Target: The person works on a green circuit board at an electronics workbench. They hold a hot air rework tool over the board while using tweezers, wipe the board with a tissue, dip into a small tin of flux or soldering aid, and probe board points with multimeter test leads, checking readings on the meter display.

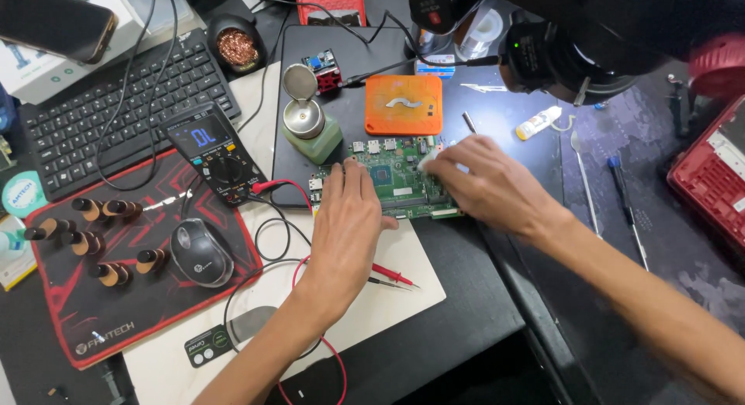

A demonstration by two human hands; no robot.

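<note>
Hands are working the green circuit board (396, 180) beside the multimeter (213, 153); I'm pressing my left hand (349, 219) flat, right hand (485, 184) pinching a white wad (429, 160); wiping is looking unfinished.

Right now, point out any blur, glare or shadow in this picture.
Head view: the right hand and its forearm are motion-blurred over the green circuit board; the left hand is sharp; glare whitens the mat beside the orange box; the dark headgear at top is out of focus.
</note>
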